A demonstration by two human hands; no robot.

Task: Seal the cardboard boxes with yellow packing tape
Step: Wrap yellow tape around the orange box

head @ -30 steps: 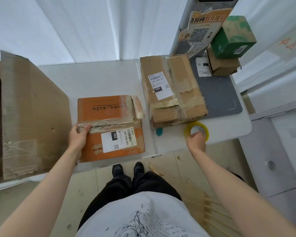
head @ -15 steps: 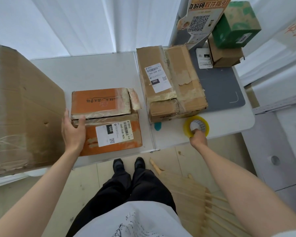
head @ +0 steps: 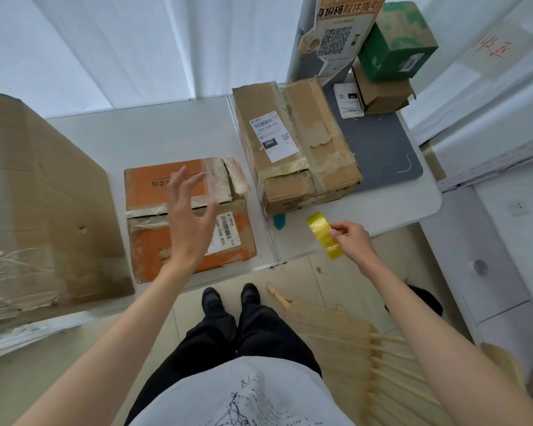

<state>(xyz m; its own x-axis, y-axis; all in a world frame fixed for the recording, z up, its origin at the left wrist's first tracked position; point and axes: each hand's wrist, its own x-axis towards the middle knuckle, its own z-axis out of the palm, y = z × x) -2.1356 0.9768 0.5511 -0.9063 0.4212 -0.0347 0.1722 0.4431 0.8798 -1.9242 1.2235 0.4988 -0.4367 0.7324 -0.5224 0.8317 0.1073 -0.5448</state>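
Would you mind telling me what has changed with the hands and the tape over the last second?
The right hand has lifted the yellow tape roll off the table and now holds it on edge. The left hand has let go of the orange box and hovers open above it. Both boxes stayed put.

The yellow tape roll (head: 323, 234) looked glossy, translucent plastic. The orange box (head: 154, 241) was matt cardboard with scuffed, torn patches and old wrinkled tape. The tabletop (head: 166, 133) appeared smooth, matt white.
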